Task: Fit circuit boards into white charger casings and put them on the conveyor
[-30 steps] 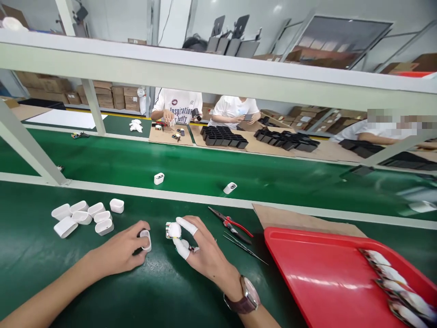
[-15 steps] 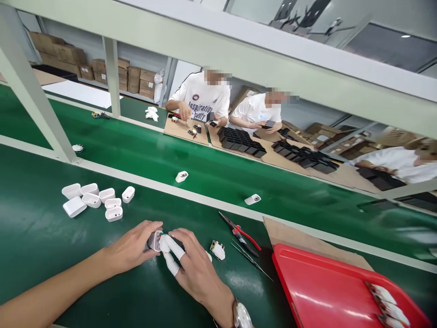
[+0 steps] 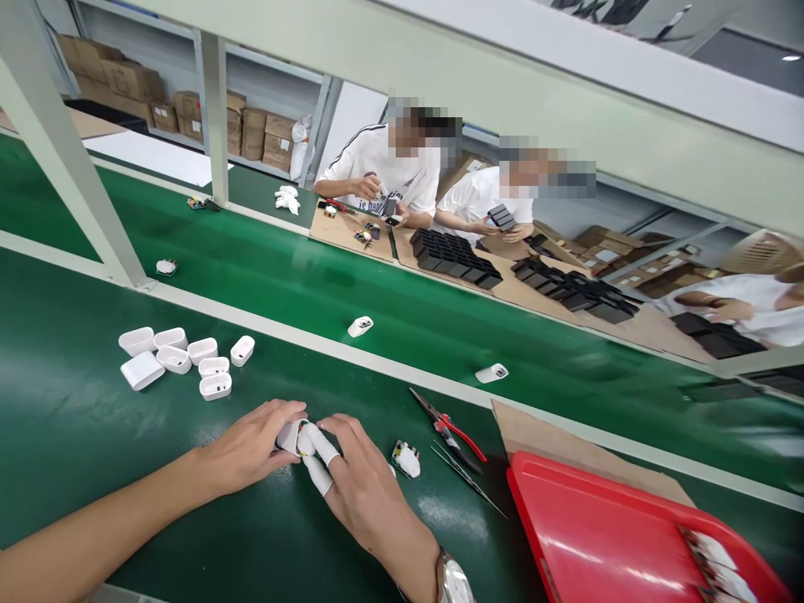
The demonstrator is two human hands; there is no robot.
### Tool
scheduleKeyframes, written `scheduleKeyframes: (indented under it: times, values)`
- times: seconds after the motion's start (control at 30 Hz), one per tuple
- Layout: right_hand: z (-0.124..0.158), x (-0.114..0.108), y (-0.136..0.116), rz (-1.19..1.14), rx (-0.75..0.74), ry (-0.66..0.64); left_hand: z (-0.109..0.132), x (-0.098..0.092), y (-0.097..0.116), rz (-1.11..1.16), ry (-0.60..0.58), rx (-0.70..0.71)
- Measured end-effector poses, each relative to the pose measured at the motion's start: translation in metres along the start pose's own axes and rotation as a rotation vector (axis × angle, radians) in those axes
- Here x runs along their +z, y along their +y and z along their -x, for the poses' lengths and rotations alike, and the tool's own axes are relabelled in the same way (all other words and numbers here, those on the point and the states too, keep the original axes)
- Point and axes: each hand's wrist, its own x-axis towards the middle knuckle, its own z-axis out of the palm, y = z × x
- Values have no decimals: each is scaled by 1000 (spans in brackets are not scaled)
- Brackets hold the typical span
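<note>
left hand point(image 3: 251, 448) gripping a white casing point(image 3: 289, 438); right hand point(image 3: 370, 481) pinching a white-topped component point(image 3: 306, 441) at its mouth; 8 similar shells point(image 3: 179, 362) lie apart.

The left hand point(image 3: 249, 448) holds a white oval casing point(image 3: 289, 437); the right hand point(image 3: 373, 494), a white-coated circuit board point(image 3: 306, 441) at the casing's mouth. Needle-nose pliers point(image 3: 443, 424) lie farther right on the counter point(image 3: 264, 544).

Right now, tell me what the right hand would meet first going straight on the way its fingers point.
The right hand points at the white case in the left hand, so that likely comes first. The white part it pinches sits at the case's open end; exact depth is unclear.
</note>
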Motion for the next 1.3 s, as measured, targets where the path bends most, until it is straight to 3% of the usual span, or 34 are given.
scheduleKeyframes:
  times: [0.33, 0.5, 0.6, 0.8, 0.9, 1.0, 1.13, 1.2, 1.3]
  values:
    - [-6, -5, -1, -64, 80, -75, 2, 0, -5, 128, -72, -117]
    - [-5, 5, 2, -125, 20, -62, 3, -3, -2, 184, -163, -164]
    - [-5, 13, 4, -135, 42, -64, 2, -4, 1, 129, -88, -89]
    - [-5, 20, 3, -108, 76, -43, -2, -11, -1, -83, 1, 194]
    - [-5, 15, 5, -211, 101, -53, -2, -12, -2, -146, 34, 280]
    - [2, 1, 15, -282, 164, 59, 0, -10, 0, -194, 63, 281]
    - [32, -31, 41, -173, 275, 250, -8, -16, 12, -44, -3, 93]
    - [56, -46, 55, -68, 323, 265, -22, -26, 18, 243, -24, -130]
    - [98, -54, 69, 80, 378, 205, -59, -46, 19, 603, 43, -445]
